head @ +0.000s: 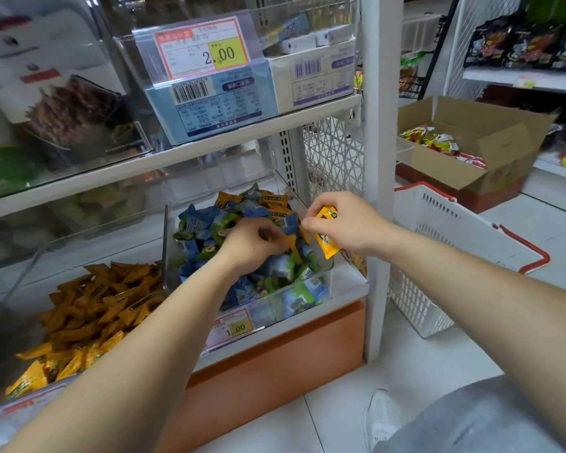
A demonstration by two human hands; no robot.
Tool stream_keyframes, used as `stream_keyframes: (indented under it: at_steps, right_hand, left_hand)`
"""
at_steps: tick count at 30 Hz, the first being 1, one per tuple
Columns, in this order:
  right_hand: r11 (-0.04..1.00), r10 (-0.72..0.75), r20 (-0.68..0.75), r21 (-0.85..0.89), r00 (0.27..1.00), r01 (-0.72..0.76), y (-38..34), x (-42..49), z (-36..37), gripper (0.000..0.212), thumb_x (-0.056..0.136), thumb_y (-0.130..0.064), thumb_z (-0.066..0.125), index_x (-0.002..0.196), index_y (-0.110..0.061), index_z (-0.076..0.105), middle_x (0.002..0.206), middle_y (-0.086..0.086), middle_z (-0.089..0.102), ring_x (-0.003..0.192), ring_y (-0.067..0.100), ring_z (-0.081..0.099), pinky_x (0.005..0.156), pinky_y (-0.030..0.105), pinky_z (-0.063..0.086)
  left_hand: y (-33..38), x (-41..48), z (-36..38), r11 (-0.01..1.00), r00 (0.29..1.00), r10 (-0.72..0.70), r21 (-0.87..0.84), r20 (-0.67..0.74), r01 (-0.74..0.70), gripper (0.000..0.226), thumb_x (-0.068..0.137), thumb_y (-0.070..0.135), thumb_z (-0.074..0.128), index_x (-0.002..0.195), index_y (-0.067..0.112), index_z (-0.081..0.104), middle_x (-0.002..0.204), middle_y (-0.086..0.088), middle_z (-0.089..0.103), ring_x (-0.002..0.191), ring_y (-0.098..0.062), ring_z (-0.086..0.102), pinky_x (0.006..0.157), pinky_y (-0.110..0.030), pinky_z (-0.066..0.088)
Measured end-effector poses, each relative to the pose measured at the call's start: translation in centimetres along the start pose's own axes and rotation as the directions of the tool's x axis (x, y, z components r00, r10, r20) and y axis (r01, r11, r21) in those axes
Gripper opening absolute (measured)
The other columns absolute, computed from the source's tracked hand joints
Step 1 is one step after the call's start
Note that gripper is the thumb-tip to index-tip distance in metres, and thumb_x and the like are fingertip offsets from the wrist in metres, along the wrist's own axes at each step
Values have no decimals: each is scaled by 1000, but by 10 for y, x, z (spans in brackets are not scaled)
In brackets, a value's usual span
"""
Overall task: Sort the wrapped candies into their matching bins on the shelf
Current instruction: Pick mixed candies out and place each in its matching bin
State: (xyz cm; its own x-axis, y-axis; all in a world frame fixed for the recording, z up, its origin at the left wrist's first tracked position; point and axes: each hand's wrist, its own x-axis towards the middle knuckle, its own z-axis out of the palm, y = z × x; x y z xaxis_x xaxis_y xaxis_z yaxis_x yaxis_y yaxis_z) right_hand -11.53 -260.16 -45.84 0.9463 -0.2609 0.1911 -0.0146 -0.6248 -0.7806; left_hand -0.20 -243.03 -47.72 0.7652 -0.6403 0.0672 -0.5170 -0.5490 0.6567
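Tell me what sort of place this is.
Most likely a small grocery or convenience store: clear bins of wrapped candies carry printed price tags, a white shopping basket with red handles sits on the floor, and an open cardboard box of snack packets waits beside the shelves.

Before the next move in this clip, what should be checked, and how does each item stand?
1. Grip of right hand on orange candies: ok, pinched in its fingers.
2. Pick of left hand: cannot tell, fingertips buried among wrappers.
3. The mixed bin free of orange strays: not ok, several at its back.
4. Matching orange pile: ok, in plain view beside it.
5. Path there: not ok, probably crosses the left forearm.
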Motion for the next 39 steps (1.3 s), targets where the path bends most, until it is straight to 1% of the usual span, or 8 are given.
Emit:
stream_keyframes:
  at_steps: [5, 9, 14, 18, 25, 28, 32, 39]
  right_hand:
    - [1000, 5, -37, 13, 999, -5, -1, 2, -2, 12, 88, -40, 68, 84, -29, 66, 85, -18, 57, 64, 1, 51, 55, 21, 38]
    - [999, 36, -22, 12, 999, -35, -3, 4, 2, 14, 87, -41, 66, 87, -28, 66, 88, 1, 67, 51, 8, 55, 48, 25, 42]
    - [997, 50, -159, 60, 986, -41, -12, 9, 15, 17, 92, -44, 61, 100, -28, 61, 102, -8, 62, 92, 14, 57, 70, 29, 40]
    - [968, 100, -118, 243, 988, -69, -20, 16, 18, 26, 93, -41, 62, 110, -21, 62, 104, -7, 60, 90, 10, 54, 64, 23, 38]
    - [968, 36, -138, 252, 990, 0, -32, 18, 22, 14, 94, -31, 61, 102, -21, 66, 101, -11, 62, 78, 1, 54, 59, 18, 37]
    - [965, 0, -47, 263, 999, 12, -41, 16, 34, 19, 90, -44, 65, 97, -26, 67, 95, -11, 67, 82, 2, 60, 61, 11, 41]
    - [944, -6, -21, 330, 1000, 12, -47, 12, 42, 49, 69, -67, 74, 97, -28, 66, 94, -8, 65, 89, 9, 63, 74, 25, 49]
    - [880, 1, 155, 470, 988, -75, -41, 9, 27, 37, 73, -14, 86, 104, -18, 66, 86, 6, 75, 71, 16, 74, 46, 24, 52]
  left_hand:
    - [6, -6, -13, 887, 977, -209, -431, -48, 168, 9, 85, 11, 76, 90, 13, 68, 93, -8, 66, 80, -19, 69, 58, -23, 57]
    - [11, -12, -18, 878, 979, -185, -462, -87, 125, 11, 88, 12, 74, 96, 9, 67, 89, -8, 64, 72, -13, 70, 59, -21, 57]
    - [18, -27, -31, 680, 977, -212, -723, -32, 124, 8, 92, 15, 68, 97, 9, 65, 90, -12, 76, 81, -26, 75, 63, -25, 59]
    - [19, -40, -44, 672, 987, -145, -725, 74, 153, 17, 91, 15, 68, 105, 6, 64, 89, -15, 75, 73, -26, 74, 57, -22, 57]
    - [5, -54, -73, 768, 981, -108, -614, 159, 184, 11, 86, 18, 74, 94, 12, 69, 92, -14, 75, 77, -24, 74, 63, -23, 58]
    - [7, -55, -70, 725, 980, -78, -665, 180, 180, 15, 83, 17, 74, 95, 9, 69, 94, -13, 75, 80, -24, 73, 64, -22, 58]
    - [15, -50, -60, 671, 988, -130, -727, 79, 147, 16, 87, 11, 71, 101, 3, 69, 89, -9, 74, 78, -22, 73, 66, -21, 58]
    - [29, -44, -42, 608, 977, -211, -784, -8, 124, 13, 86, 11, 74, 97, 4, 71, 97, -14, 74, 80, -23, 74, 66, -22, 57]
